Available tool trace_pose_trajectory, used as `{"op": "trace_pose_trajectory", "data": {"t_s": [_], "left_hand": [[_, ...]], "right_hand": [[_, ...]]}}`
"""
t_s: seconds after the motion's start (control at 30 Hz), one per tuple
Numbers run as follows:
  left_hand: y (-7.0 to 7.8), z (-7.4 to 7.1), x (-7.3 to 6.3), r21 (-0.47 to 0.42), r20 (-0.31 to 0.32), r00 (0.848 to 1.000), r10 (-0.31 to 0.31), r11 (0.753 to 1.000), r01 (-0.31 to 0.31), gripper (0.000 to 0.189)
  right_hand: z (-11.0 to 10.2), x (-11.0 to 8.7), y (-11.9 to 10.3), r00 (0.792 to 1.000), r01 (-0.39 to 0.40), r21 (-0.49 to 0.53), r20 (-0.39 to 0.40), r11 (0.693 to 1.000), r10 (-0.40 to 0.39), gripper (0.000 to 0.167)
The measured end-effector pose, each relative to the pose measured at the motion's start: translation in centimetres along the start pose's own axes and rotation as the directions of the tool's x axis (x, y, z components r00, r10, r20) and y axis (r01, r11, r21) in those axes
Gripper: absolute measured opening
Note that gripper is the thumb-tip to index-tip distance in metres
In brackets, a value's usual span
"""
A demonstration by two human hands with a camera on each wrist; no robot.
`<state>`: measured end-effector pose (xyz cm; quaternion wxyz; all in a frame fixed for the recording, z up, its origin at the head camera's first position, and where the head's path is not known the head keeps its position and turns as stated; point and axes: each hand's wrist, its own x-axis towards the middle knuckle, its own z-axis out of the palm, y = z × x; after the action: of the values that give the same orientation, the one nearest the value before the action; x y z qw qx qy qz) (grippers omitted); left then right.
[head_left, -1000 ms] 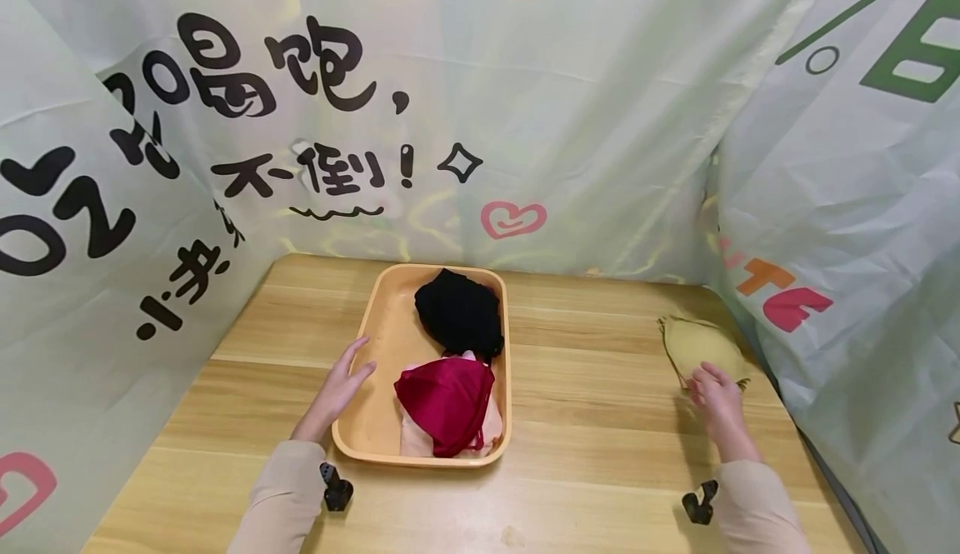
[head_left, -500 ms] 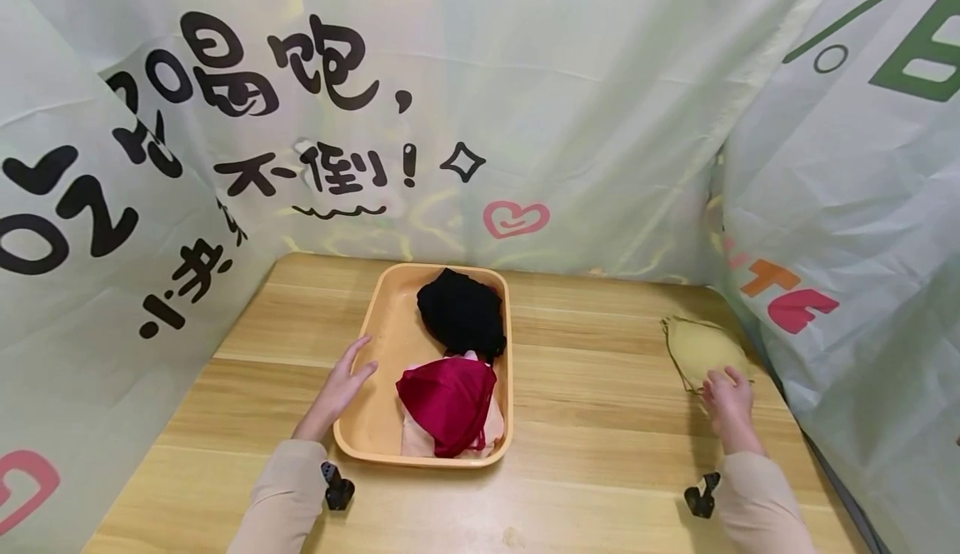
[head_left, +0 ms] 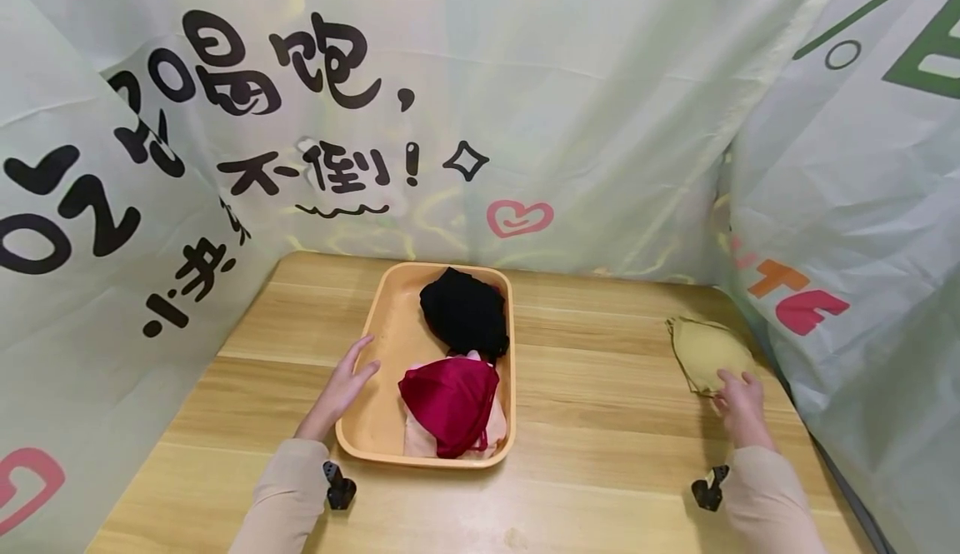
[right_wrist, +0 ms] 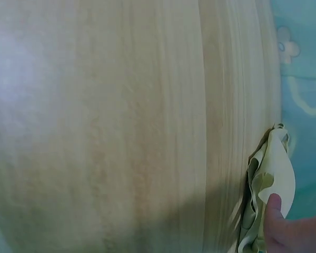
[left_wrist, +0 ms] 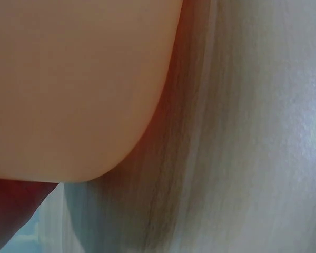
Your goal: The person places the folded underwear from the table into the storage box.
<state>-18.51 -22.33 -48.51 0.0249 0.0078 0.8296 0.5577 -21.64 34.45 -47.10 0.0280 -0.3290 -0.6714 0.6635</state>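
Note:
My left hand (head_left: 341, 389) rests at the left rim of an orange plastic tray (head_left: 372, 454), thumb over the inside and fingers extended. Inside the tray lie a folded black bra (head_left: 465, 312) at the back and a dark red bra (head_left: 450, 404) at the front, over a pale pink one (head_left: 417, 436). My right hand (head_left: 742, 408) is at the near edge of a folded pale yellow bra (head_left: 708, 354), its fingers loosely bent and apart. In the right wrist view the thumb (right_wrist: 274, 211) overlaps the yellow bra's cup; firm contact cannot be told.
The wooden table (head_left: 600, 429) stretches between the tray and the yellow bra. Printed cloth curtains (head_left: 600, 121) hang along the back and both sides; the right one comes down close by the yellow bra. A black wrist camera (head_left: 340, 487) sits beside the left sleeve.
My right hand has drawn a little to the right and nearer, its fingers loosening from the yellow bra, which lies flatter. My left hand stays at the tray. The view has shifted slightly.

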Motion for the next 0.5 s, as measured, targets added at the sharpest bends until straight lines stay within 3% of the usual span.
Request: {"op": "trace_pose_trajectory", "data": {"t_s": [0.07,0.33,0.5], "left_hand": [[0.9,-0.1,-0.4,-0.006,0.007,1.0,-0.005,1.0,0.005,0.053],[-2.3,0.0,1.2,0.004,-0.001,1.0,-0.003,1.0,0.003,0.054],[-3.0,0.0,1.4,0.019,-0.022,1.0,0.009,1.0,-0.008,0.055]], "right_hand": [[0.0,0.1,-0.2,1.0,-0.007,-0.012,-0.001,1.0,0.007,0.079],[-0.1,1.0,-0.3,1.0,-0.007,-0.094,-0.006,0.996,0.007,0.08],[0.3,1.7,-0.6,0.999,-0.031,-0.187,-0.05,0.982,0.022,0.082]]}}
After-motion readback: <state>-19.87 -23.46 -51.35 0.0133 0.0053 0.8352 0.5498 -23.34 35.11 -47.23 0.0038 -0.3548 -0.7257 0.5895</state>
